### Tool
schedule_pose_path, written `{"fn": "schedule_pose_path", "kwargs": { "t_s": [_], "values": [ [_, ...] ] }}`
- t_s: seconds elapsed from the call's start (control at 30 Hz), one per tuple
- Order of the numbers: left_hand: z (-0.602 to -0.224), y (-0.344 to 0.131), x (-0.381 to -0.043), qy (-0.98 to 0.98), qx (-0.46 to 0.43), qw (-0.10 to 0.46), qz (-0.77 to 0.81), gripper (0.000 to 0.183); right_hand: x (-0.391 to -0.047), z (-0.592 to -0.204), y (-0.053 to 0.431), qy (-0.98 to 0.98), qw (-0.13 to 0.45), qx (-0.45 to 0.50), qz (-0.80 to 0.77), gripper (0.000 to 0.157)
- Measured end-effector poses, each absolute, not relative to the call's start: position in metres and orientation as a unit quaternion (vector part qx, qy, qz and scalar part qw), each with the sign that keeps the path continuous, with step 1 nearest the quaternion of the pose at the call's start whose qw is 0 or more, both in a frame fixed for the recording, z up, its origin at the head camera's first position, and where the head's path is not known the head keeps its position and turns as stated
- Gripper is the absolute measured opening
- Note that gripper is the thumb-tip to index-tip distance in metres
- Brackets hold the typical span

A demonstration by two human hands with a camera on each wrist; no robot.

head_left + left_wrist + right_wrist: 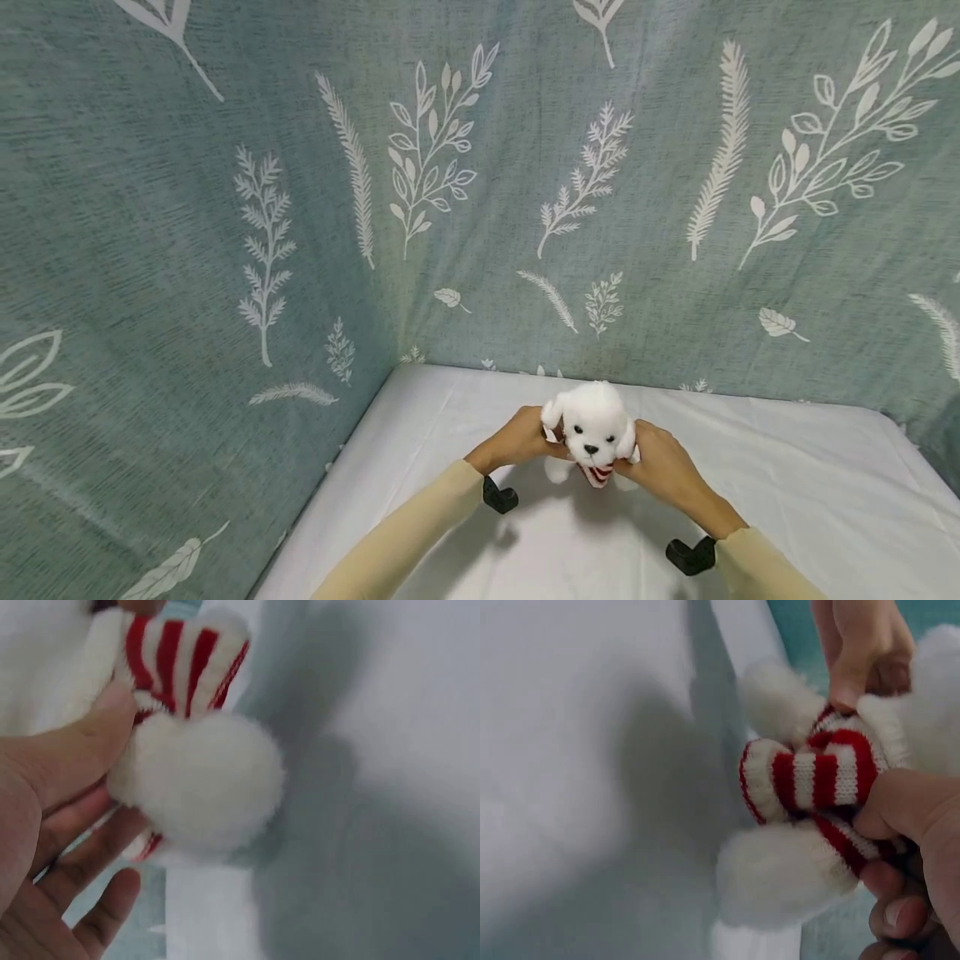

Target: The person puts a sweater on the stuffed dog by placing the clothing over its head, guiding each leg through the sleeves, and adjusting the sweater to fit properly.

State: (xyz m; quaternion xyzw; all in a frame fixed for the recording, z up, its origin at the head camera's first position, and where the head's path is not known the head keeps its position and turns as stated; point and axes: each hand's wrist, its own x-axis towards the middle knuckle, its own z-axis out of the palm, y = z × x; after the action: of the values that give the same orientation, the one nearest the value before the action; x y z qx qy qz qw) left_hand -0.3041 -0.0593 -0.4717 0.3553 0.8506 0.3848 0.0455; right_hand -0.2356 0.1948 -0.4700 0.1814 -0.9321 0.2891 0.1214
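A white plush dog (597,417) with dark eyes and a dark nose faces the head camera, held between both hands over the white sheet. It wears a red-and-white striped knitted sweater (821,778), whose front hem hangs below its muzzle. The left hand (525,435) grips one side of the dog; in the left wrist view its thumb and fingers pinch the knit beside a fluffy white paw (214,780). On the other side, the right hand (663,468) grips the knit near the other front paw (780,874). The dog's back is hidden.
A white sheet (480,400) covers the flat surface beneath the dog. Green-grey fabric with white leaf prints (480,208) rises along the back and left edges. Black wrist mounts (498,496) stick out below both wrists.
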Motion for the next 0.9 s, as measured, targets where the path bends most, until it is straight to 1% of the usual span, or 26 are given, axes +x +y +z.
{"fn": "schedule_pose_path", "kwargs": {
  "t_s": [0.13,0.33,0.5,0.7,0.8,0.9],
  "values": [
    [-0.478,-0.053,-0.301,0.860,0.356,0.034,0.364,0.033,-0.244,-0.477,0.206,-0.924,0.134,0.219,0.283,0.034],
    [-0.490,-0.051,-0.297,0.861,0.350,0.040,0.367,0.044,-0.248,-0.488,0.213,-0.922,0.125,0.237,0.281,0.037],
    [-0.489,-0.051,-0.296,0.863,0.343,0.031,0.369,0.046,-0.250,-0.487,0.214,-0.925,0.109,0.230,0.284,0.035],
    [-0.489,-0.052,-0.298,0.872,0.329,0.025,0.361,0.047,-0.254,-0.487,0.212,-0.926,0.108,0.234,0.278,0.034],
    [-0.490,-0.052,-0.299,0.871,0.327,0.031,0.365,0.046,-0.255,-0.489,0.212,-0.929,0.104,0.222,0.278,0.033],
    [-0.490,-0.053,-0.299,0.869,0.326,0.045,0.371,0.042,-0.254,-0.489,0.213,-0.931,0.085,0.214,0.284,0.031]
  ]
}}
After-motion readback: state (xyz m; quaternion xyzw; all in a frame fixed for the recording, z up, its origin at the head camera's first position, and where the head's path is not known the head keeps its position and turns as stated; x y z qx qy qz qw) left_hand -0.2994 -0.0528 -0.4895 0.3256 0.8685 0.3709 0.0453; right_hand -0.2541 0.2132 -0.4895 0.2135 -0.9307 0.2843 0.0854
